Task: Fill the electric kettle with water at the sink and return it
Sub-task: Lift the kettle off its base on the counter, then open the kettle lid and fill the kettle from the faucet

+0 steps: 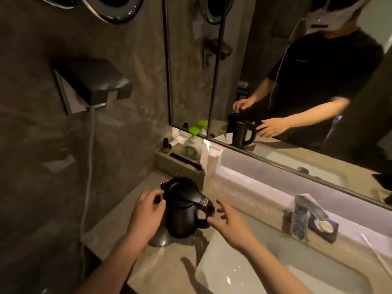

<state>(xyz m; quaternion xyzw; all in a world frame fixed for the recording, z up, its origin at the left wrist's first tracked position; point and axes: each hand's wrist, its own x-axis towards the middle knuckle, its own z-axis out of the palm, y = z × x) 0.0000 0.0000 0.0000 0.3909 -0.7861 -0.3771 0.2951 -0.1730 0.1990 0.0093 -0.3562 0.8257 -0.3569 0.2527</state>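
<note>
A black electric kettle [182,211] stands upright on its round base [158,240] on the stone counter, left of the white sink [265,268]. Its lid is down and its handle points right. My left hand [146,217] rests against the kettle's left side near the spout, fingers curled on it. My right hand [231,225] hovers just right of the handle with fingers spread, one fingertip almost at the handle. The faucet [307,211] rises at the sink's far right edge.
A tray [176,164] with small bottles and a green-capped dispenser [192,143] sits behind the kettle, next to a white paper holder [212,160]. A wall-mounted box [93,81] with a hanging cord is on the left. A mirror covers the back wall.
</note>
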